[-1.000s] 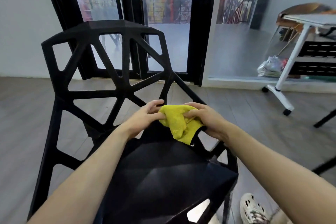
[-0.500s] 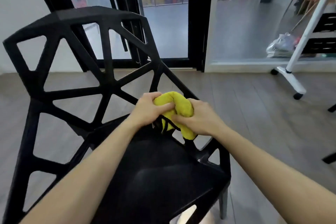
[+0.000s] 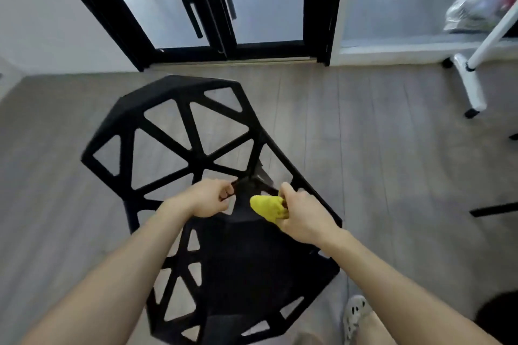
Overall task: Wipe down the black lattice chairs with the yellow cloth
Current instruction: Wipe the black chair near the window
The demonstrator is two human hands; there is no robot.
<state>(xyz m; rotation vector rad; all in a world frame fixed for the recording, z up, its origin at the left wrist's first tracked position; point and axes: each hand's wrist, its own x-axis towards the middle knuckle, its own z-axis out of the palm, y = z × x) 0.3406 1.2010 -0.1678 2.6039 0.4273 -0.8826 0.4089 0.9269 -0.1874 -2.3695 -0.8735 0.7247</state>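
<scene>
Right hand (image 3: 304, 214) half-hides cloth (image 3: 266, 206); left hand (image 3: 208, 199) grips chair (image 3: 196, 154)

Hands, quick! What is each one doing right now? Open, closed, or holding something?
The left hand grips a bar of the black lattice chair.
The right hand holds the bunched yellow cloth.

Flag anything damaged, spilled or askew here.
Nothing stands out. The black lattice chair looks intact, the yellow cloth is bunched in the right hand, the left hand grips a strut, and the floor shows no spill.
</scene>
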